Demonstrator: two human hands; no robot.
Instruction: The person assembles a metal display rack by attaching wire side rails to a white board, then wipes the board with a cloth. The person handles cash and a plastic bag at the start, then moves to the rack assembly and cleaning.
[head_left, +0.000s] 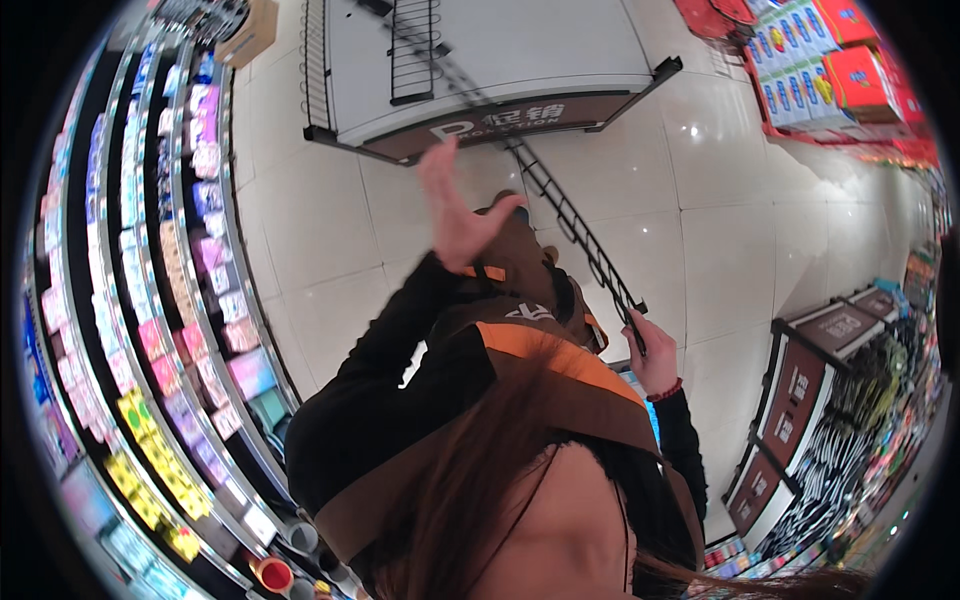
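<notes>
Pale tiled floor [300, 220] — white display stand [480, 60], stacked boxes [820, 60] on it.

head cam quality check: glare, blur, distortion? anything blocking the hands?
Head view: strong fisheye, shelf rows and floor tile seams bow toward a black rim; ceiling-light glare spots on the glossy tiles; left hand open and slightly motion-smeared; right hand sharper, gripping the black wire rack strip; blurred hair and the brown-orange vest fill the lower centre, hiding the forearms.
</notes>
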